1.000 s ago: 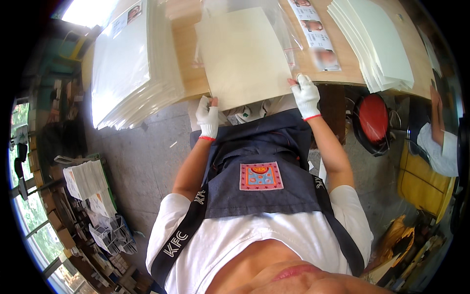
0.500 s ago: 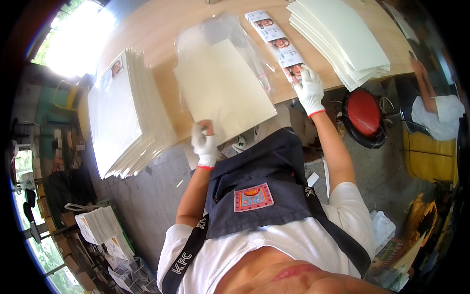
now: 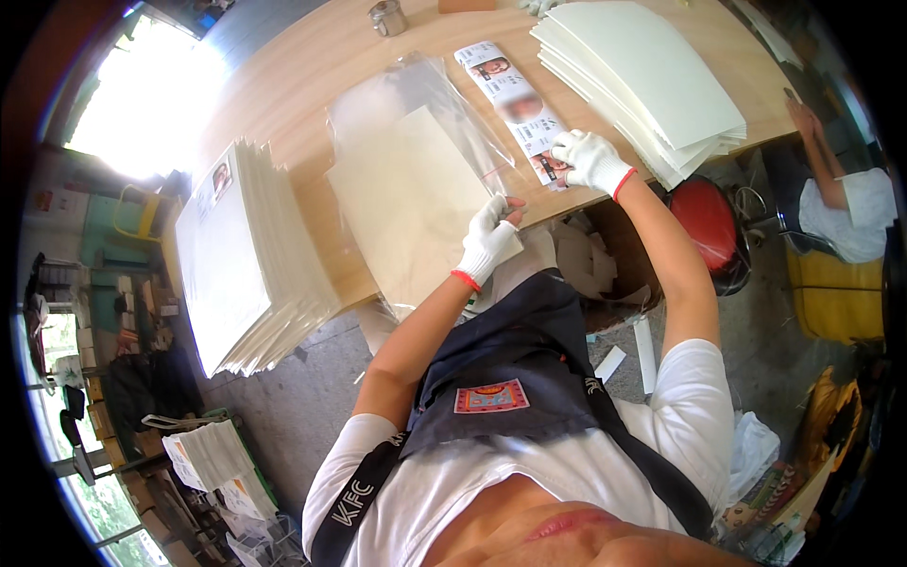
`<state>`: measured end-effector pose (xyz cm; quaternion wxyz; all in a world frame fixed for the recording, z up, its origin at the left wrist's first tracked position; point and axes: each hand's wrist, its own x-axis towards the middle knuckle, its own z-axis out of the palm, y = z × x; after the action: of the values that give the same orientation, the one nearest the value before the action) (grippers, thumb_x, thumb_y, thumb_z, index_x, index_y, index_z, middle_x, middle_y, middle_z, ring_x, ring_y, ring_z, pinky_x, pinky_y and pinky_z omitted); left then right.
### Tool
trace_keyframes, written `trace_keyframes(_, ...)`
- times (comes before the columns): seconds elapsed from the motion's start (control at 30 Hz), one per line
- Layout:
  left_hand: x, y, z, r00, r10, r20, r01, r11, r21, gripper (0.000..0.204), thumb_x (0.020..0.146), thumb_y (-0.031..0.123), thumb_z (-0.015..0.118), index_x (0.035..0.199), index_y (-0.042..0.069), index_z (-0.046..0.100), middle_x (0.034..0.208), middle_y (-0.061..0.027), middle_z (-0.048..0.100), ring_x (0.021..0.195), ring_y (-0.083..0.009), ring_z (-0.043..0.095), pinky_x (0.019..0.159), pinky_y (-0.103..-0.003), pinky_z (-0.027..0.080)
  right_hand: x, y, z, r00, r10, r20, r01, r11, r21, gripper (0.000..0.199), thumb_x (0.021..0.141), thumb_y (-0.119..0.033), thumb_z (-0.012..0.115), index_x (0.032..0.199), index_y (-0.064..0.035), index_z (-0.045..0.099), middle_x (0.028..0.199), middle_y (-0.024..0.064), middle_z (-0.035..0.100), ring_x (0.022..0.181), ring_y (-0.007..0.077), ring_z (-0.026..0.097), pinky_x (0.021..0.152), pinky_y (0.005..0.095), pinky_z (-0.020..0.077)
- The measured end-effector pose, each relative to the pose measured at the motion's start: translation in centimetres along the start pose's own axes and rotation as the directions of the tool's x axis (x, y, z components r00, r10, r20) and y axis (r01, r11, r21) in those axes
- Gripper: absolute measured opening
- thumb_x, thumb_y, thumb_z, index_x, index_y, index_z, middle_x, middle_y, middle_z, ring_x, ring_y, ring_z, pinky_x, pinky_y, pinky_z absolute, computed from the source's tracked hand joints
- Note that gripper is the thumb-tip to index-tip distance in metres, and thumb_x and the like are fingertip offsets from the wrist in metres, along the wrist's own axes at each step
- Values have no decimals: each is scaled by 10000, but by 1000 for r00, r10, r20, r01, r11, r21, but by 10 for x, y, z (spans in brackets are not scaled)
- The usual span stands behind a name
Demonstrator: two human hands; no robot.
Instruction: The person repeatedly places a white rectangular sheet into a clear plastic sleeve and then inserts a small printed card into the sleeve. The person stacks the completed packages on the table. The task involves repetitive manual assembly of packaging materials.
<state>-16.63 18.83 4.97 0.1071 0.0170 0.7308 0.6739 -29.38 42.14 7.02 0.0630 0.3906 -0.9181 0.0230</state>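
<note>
A flat, rectangular cream board (image 3: pixel 406 208) is laid on the wooden desk (image 3: pixel 312 57), its surface plain and smooth, its near edge carried slightly past the desk's near edge. Beyond its far and right edges a clear, wrinkled plastic sleeve (image 3: pixel 387 90) is seen; whether the board is enclosed by it or only laid over it cannot be told.

By the left hand (image 3: pixel 489 236), in a white glove with a red cuff, the board's near right corner is partly covered; whether anything is pinched there cannot be told. The right hand (image 3: pixel 593 163), gloved alike and held apart from the left, is placed at the near end of a narrow stack of white printed strips (image 3: pixel 515 99), marked with small portraits and dark print; its grip is hidden.

The board is flanked on the left by a thick stack of sleeved white sheets (image 3: pixel 227 255). On the far right, pale boards (image 3: pixel 652 76) are piled unevenly.
</note>
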Motion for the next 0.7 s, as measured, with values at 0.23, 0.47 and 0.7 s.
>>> trace_keyframes(0.23,11,-7,18,999,-51,-11,49,989,-141,187,888,144,562,1048,50,580,794,14,542,720,-56,474,645,-228,425,-5,3,13,996,-46,74,55,991,-123,311,807,-382,601,1005,-145,637,1054,-23,580,990,163,557,790,291,498)
trace_keyframes(0.47,12,-10,17,993,-117,13,118,986,-120,248,913,186,562,1108,35,541,951,-25,566,842,-96,538,743,-261,478,-19,-8,27,993,-84,-77,80,995,-60,306,822,-356,584,1016,-129,650,1120,-22,600,981,158,561,795,296,484)
trace_keyframes(0.7,13,20,21,980,-190,58,196,973,-125,275,906,223,575,1114,45,552,964,-37,586,806,-117,569,693,-274,500,-23,-9,25,967,73,-244,-22,978,206,198,800,-273,604,947,-152,658,1038,-24,629,946,160,572,765,315,482)
